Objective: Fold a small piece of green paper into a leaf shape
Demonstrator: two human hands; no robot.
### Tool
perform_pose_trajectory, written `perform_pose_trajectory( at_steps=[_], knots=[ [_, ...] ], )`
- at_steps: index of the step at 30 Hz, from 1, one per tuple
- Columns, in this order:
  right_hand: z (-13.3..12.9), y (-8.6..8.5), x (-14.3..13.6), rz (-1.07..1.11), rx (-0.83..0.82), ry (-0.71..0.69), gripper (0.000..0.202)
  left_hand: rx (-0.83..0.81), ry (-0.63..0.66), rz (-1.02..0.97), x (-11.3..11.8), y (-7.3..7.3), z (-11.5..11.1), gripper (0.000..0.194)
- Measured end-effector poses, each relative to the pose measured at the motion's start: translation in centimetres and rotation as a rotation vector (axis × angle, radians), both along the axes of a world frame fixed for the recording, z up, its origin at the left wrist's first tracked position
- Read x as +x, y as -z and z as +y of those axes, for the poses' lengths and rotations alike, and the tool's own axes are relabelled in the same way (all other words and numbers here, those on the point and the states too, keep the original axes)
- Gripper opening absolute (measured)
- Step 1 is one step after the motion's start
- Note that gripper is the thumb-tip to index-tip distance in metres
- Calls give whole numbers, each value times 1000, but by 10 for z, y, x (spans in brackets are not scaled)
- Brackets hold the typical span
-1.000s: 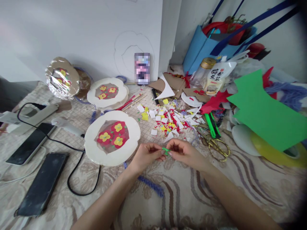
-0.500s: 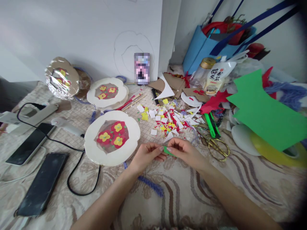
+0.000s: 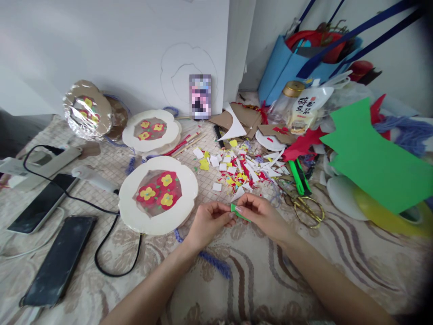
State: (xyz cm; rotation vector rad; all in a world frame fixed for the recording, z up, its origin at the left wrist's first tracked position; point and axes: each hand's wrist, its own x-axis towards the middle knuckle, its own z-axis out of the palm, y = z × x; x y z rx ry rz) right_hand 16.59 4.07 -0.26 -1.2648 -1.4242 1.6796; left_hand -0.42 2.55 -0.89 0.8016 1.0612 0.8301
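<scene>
A patterned cloth in beige and brown (image 3: 216,298), printed with wavy bands and leafy shapes, spreads across the lower frame. Behind it, at upper left, stands a smooth white board (image 3: 111,40) with a pencilled scalloped outline. A stiff light-blue bag with dark-blue straps (image 3: 274,72) fills the upper right; below it lies a flat sheet of bright green paper with jagged edges (image 3: 382,158). Left of centre rests a white scalloped ring (image 3: 130,198), its sheer middle bearing red and yellow flowers.

At lower centre, the right hand (image 3: 265,217) pinches a small strip of green paper (image 3: 242,214) between thumb and forefinger. The left hand (image 3: 205,223) has thumb and fingers drawn together at the strip's left end; whether they grip it, I cannot tell. Right of the hands lie gold metal scissors with looped handles (image 3: 305,198). Above the hands are scattered scraps of white, red and yellow paper (image 3: 232,169), mostly angular.

The strip is narrow and plain, slanting down to the right, partly covered by the right thumb.
</scene>
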Motion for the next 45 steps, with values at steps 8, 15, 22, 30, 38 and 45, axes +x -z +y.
perform_pose_trajectory(
  at_steps=[8, 15, 22, 30, 38, 45],
  knots=[
    [-1, 1, 1, 32, -12, 10, 19, -101, 6, -144, -3, 0, 0, 19],
    [-1, 3, 0, 10, 9, 30, 17, -30, -12, -98, -2, -2, 1, 24],
    [-3, 3, -1, 17, 26, 30, 15, -36, -10, -67, 0, 0, 0, 23],
    [-4, 2, -1, 29, 4, 15, 18, 29, 22, -47, -3, -1, 2, 23],
    [-3, 1, 0, 20, -6, 8, 20, -42, 105, -68, -7, 1, 5, 32],
    [-5, -3, -2, 13, -12, -58, 19, 94, 47, 49, -4, -2, 2, 25]
  ],
)
